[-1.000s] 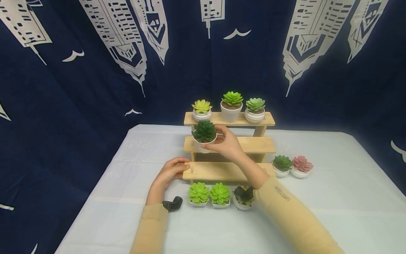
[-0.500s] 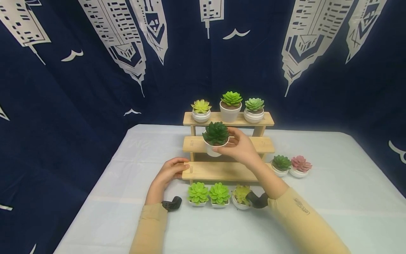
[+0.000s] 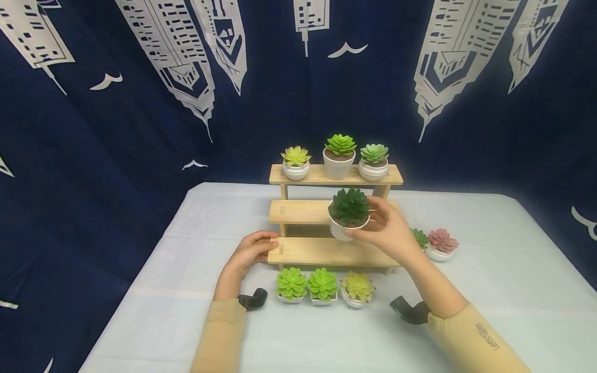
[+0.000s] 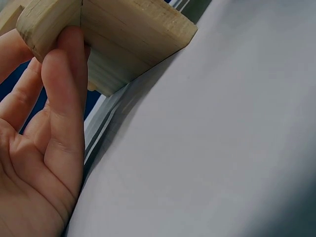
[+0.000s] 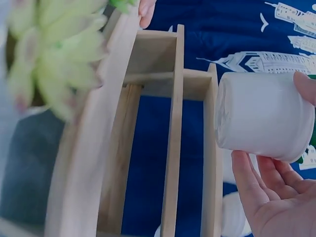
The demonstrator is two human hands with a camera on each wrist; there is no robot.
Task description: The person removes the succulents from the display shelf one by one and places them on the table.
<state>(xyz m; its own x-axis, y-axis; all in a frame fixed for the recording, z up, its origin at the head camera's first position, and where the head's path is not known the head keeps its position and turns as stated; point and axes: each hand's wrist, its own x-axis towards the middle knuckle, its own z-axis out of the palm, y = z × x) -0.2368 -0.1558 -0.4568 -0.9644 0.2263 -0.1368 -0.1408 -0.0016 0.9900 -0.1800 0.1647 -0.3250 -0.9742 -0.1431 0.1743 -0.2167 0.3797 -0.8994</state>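
Note:
My right hand (image 3: 394,233) holds a white pot (image 5: 264,116) with a dark green succulent (image 3: 349,206), thumb on one side and fingers on the other. It is in the air in front of the right half of the middle shelf (image 3: 298,211) of a three-step wooden stand. With my left hand (image 3: 249,253) I grip the left end of the stand's bottom shelf (image 3: 312,251); in the left wrist view, thumb and fingers close on the wooden board end (image 4: 133,34). On the top shelf (image 3: 312,176) stand a yellow-green succulent (image 3: 296,156), a bright green one (image 3: 340,145) and a pale green one (image 3: 374,154).
Before the stand on the white-covered table (image 3: 186,290) are two bright green succulents (image 3: 291,283) and a yellowish one (image 3: 357,286). To its right are a partly hidden green succulent (image 3: 420,238) and a pink one (image 3: 443,241). A dark blue patterned cloth (image 3: 280,103) hangs behind.
My right hand has carried the dark green succulent rightward and slightly down, from the left end of the middle shelf to its right half. The left hand has stayed on the bottom shelf.

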